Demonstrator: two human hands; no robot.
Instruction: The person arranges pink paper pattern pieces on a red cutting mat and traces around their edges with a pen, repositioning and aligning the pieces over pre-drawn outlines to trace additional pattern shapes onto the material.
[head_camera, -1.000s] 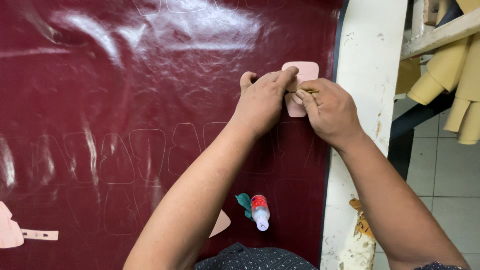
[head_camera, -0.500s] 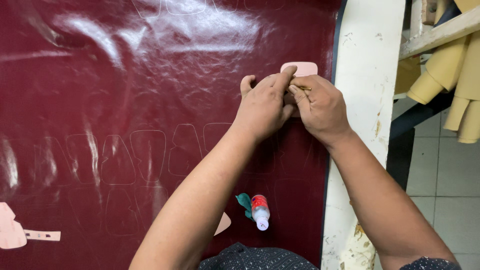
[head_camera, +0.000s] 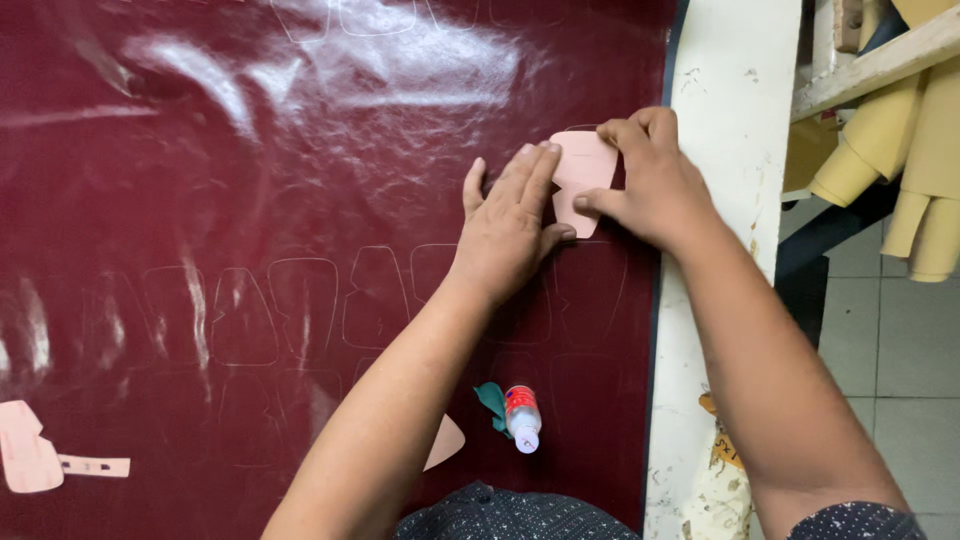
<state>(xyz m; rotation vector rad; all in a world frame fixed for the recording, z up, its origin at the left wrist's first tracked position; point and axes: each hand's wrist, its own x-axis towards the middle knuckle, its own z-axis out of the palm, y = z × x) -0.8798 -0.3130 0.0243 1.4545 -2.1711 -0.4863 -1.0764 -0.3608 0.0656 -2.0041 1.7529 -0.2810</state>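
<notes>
A person's two bare hands press a pale pink template (head_camera: 583, 178) flat onto a glossy maroon sheet of leather (head_camera: 250, 180) that covers most of a worktable. The template, a small card with a waisted outline, lies toward the far right of the sheet, close to its right edge. The left hand (head_camera: 510, 225) rests palm down with fingers together and extended, its fingertips on the template's left side. The right hand (head_camera: 650, 180) curls over the template's right edge, fingers on the far corner and thumb at the near side; whether it pinches the card or only pins it down is hard to tell from this angle. Neither hand is closed around anything.

Faint traced outlines (head_camera: 300, 305) of similar shapes run in a row across the leather to the left of the hands, with more at the far edge. Near the person's body, a small bottle with a red label (head_camera: 521, 415) lies on its side just beside a scrap of teal material (head_camera: 490, 400). A further pink pattern piece (head_camera: 28, 458) sits at the near left corner. To the right, a white-painted table edge (head_camera: 730, 120) borders the sheet, and tan rolls of material (head_camera: 900, 150) hang beyond it above a tiled floor (head_camera: 890, 350).
</notes>
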